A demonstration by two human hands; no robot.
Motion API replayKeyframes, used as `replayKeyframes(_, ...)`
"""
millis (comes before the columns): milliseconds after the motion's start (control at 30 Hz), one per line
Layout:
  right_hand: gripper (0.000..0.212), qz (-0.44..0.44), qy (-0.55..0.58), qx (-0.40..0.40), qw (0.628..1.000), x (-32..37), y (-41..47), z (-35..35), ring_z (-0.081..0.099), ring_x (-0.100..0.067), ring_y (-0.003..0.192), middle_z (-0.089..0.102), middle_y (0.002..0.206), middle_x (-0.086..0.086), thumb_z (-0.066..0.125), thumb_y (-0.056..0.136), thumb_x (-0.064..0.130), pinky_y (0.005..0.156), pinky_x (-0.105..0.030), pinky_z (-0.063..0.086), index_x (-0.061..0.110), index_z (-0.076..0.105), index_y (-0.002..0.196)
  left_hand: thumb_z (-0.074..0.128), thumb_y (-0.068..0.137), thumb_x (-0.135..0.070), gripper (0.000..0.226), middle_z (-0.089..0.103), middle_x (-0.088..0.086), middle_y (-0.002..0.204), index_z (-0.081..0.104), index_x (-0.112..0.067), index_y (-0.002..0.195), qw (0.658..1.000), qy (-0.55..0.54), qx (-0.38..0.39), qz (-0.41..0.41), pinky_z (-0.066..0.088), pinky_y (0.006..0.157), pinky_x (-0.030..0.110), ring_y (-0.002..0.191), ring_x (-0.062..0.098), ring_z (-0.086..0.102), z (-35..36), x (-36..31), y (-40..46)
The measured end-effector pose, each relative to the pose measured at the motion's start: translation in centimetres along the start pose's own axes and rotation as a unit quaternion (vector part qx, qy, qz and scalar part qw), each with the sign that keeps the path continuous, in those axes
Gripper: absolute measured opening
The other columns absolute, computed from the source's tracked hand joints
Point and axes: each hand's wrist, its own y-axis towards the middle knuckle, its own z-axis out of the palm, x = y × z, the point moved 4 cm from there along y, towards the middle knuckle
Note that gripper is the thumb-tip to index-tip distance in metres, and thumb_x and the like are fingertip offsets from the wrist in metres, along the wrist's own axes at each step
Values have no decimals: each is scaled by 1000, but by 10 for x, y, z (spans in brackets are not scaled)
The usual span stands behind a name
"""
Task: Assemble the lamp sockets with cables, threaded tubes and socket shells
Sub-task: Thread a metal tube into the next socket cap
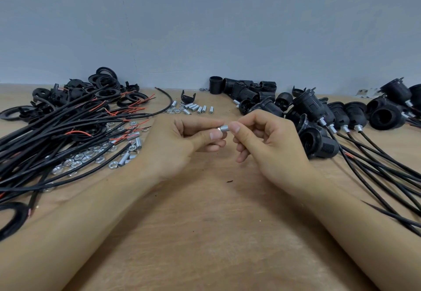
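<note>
A short silver threaded tube is held between both hands above the middle of the table. My left hand pinches its left end with thumb and forefinger; a small nut seems to sit there, mostly hidden. My right hand pinches the tube's right end with thumb and forefinger. A tangle of black cables with red and black wire ends lies to the left. Loose threaded tubes lie at the back centre. Black socket shells are heaped at the back right.
Loose nuts and a few tubes lie under the cables on the left. Black rings and caps are piled at the back left. Assembled sockets with cables lie on the right, cables trailing towards the front right. A grey wall stands behind the wooden table.
</note>
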Motion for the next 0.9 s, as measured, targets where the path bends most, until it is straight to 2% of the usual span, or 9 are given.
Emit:
replayKeyframes(100, 5, -18, -2, 22, 1000, 2, 0, 1, 62, -18, 65, 65, 75, 4, 69, 89, 8, 55, -37, 59, 11, 71, 89, 66, 87, -3, 22, 77, 13, 92, 72, 4, 108, 1000, 9, 0, -8, 58, 71, 21, 80, 18, 74, -1, 3, 1)
replayKeyframes(200, 8, -19, -14, 38, 999, 2, 0, 2, 64, -22, 68, 69, 81, 0, 69, 88, 4, 59, -38, 60, 11, 72, 92, 63, 90, -3, 21, 77, 15, 92, 72, 4, 108, 1000, 8, 7, -26, 58, 71, 20, 81, 18, 74, -1, 6, 0)
replayKeyframes(367, 15, -26, -66, 49, 996, 2, -3, 1, 64, -18, 60, 64, 72, 4, 69, 90, 16, 52, -29, 57, 29, 68, 82, 68, 84, -8, 22, 76, 13, 82, 74, 3, 102, 1000, 10, -11, -11, 56, 68, 19, 72, 14, 71, -4, 4, 1)
replayKeyframes(500, 2, -73, -104, 47, 991, 5, -4, -1, 66, -19, 58, 64, 80, -5, 70, 90, 11, 55, -39, 58, 12, 70, 91, 66, 84, -18, 22, 76, 15, 83, 76, -1, 95, 1000, 0, 5, -24, 57, 66, 20, 70, 16, 71, -4, 3, 2)
replayKeyframes(633, 12, -118, -133, 38, 983, 10, -4, -1, 64, -21, 64, 66, 79, -4, 72, 88, 10, 54, -40, 56, 22, 69, 90, 66, 80, -22, 25, 75, 17, 84, 76, -3, 93, 999, -10, 18, -30, 57, 67, 21, 71, 17, 70, -3, 3, 1)
replayKeyframes(700, 9, -100, -116, 48, 987, 9, -5, -1, 64, -17, 62, 65, 76, 0, 68, 92, 14, 54, -34, 58, 22, 68, 87, 67, 80, -20, 28, 76, 18, 90, 75, -1, 98, 999, -10, 29, -23, 57, 70, 22, 76, 18, 71, -3, 1, 2)
replayKeyframes(767, 17, -63, -102, 54, 991, 6, -5, -1, 64, -13, 56, 63, 69, -2, 62, 97, 19, 52, -30, 57, 19, 67, 80, 67, 81, -17, 27, 76, 15, 92, 75, -3, 103, 999, 19, 49, -3, 58, 72, 22, 79, 18, 72, -2, -2, 0)
replayKeyframes(833, 23, -10, -85, 61, 994, 1, -5, 1, 63, -16, 53, 63, 66, -7, 58, 98, 25, 49, -29, 55, 19, 67, 78, 67, 83, -15, 23, 77, 9, 91, 76, -9, 103, 996, 62, 59, 23, 57, 73, 21, 80, 15, 72, -1, -5, -2)
replayKeyframes(900, 25, 40, -73, 75, 994, -3, -4, 3, 63, -18, 51, 64, 66, -4, 57, 98, 29, 48, -28, 53, 18, 67, 78, 68, 84, -14, 20, 78, 3, 89, 77, -14, 101, 995, 79, 52, 40, 56, 75, 19, 80, 10, 70, 0, -6, -4)
